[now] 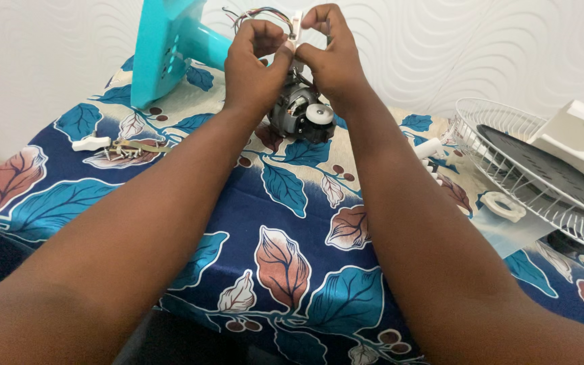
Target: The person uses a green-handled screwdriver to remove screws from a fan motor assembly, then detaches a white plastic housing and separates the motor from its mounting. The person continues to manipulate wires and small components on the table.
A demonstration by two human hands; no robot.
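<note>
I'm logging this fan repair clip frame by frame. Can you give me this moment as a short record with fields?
Left hand: pinches a small white part above the motor
Right hand: pinches the same part from the other side
Motor: grey, on the leaf-patterned cloth, coloured wires on top
Behind: turquoise fan body
Left of the arms: loose screws, white knob
Right of the arms: white wire fan guard, white ring
</note>
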